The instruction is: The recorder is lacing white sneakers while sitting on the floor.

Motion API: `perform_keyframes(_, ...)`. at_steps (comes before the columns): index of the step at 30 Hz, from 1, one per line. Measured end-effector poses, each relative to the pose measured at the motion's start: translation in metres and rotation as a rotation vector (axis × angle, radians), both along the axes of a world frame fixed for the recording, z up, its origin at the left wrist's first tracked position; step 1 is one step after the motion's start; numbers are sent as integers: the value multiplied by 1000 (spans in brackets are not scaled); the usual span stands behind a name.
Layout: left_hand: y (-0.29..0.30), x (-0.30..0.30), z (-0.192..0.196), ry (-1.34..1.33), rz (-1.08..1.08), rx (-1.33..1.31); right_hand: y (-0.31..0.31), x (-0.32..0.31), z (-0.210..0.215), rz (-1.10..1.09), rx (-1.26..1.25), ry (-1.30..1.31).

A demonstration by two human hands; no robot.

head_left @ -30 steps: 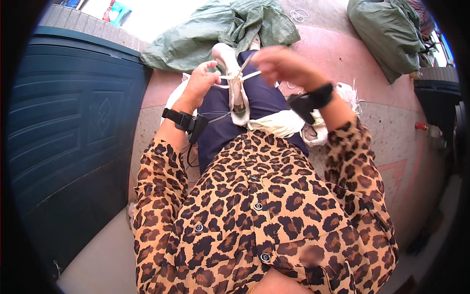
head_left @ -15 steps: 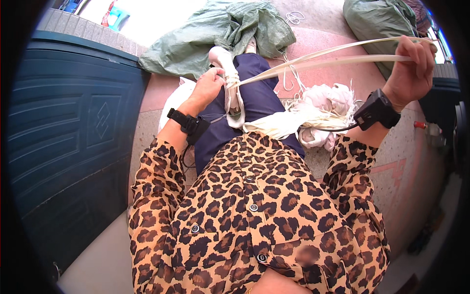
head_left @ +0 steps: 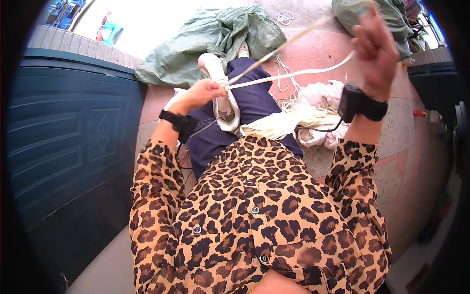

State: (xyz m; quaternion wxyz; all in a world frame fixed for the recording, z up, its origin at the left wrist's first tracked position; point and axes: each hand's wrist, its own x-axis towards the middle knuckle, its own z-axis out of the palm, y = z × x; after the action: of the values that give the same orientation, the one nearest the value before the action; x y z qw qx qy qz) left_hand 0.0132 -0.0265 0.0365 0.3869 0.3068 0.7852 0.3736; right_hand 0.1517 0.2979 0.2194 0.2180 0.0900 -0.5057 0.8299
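A pale pinkish-white shoe (head_left: 228, 117) lies lengthwise on my dark-trousered lap, its opening toward me. My left hand (head_left: 199, 94) is closed at the shoe's lacing, fingertips pinched on the shoelace where it leaves the upper. Two long cream strands of shoelace (head_left: 293, 74) stretch from there to the right. Raised at the upper right, my right hand (head_left: 374, 54) is blurred, with its fingers curled; one strand runs up to its fingertips, and the other reaches its side. Cream laces (head_left: 274, 123) lie bunched across my right thigh.
Beside my right leg sit more pale shoes (head_left: 318, 95) amid tangled laces. A green woven sack (head_left: 171, 54) lies beyond my feet, another green sack (head_left: 391, 24) at the far right. Blue panelled doors (head_left: 73, 132) stand at the left. A thin white cord (head_left: 284, 18) lies on the floor.
My right hand has moved left and slightly up, and the lace strands have spread apart, one slackening. The left hand and shoe have shifted slightly left and down in view.
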Motion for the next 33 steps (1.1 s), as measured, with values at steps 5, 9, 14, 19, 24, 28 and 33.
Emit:
perform_keyframes(5,-45,-22,73,-290,421,482,-82,-29,-93,231,66,-661)
perform_keyframes(9,-92,-67,144,-428,571,912,-148,-24,-203,667,-73,-1190)
perform_keyframes(14,-171,-72,223,-402,737,1204,-186,-33,-218,539,-332,-1402)
perform_keyframes(19,-149,-50,154,53,1101,564,-199,-44,-240,329,-553,-1486)
perform_keyframes(24,-79,0,57,44,929,274,-197,-45,-237,282,-710,-1449)
perform_keyframes(28,-32,30,26,-157,752,242,-192,-41,-248,394,-738,-1398)
perform_keyframes(33,0,44,13,-245,682,230,-180,-20,-246,511,-858,-1246)
